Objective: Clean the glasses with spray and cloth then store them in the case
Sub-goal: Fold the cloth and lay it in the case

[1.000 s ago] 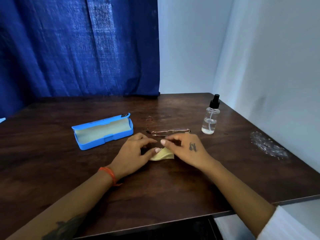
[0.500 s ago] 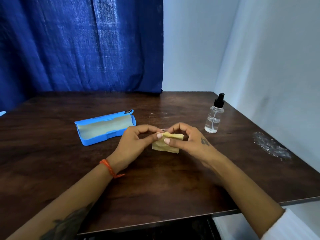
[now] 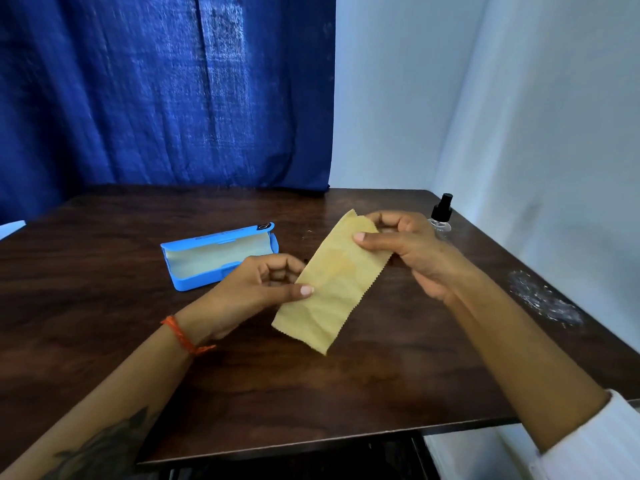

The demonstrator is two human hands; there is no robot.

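Observation:
A yellow cleaning cloth (image 3: 330, 285) hangs unfolded in the air above the table, stretched between both hands. My left hand (image 3: 256, 285) pinches its left edge with thumb and fingers. My right hand (image 3: 405, 247) pinches its upper right part. The blue glasses case (image 3: 218, 256) lies open on the table to the left, its pale lining showing. A clear spray bottle (image 3: 440, 216) with a black pump top stands behind my right hand, partly hidden by it. The glasses are hidden behind the cloth and hands.
A dark wooden table (image 3: 104, 306) carries everything. A crumpled clear plastic wrap (image 3: 543, 299) lies near its right edge. Blue curtain (image 3: 166, 91) behind, white walls to the right. The table's front edge runs just below my forearms.
The cloth was a small folded wad on the table; both hands have lifted it and opened it into a long strip. The glasses, seen one second ago, are now covered.

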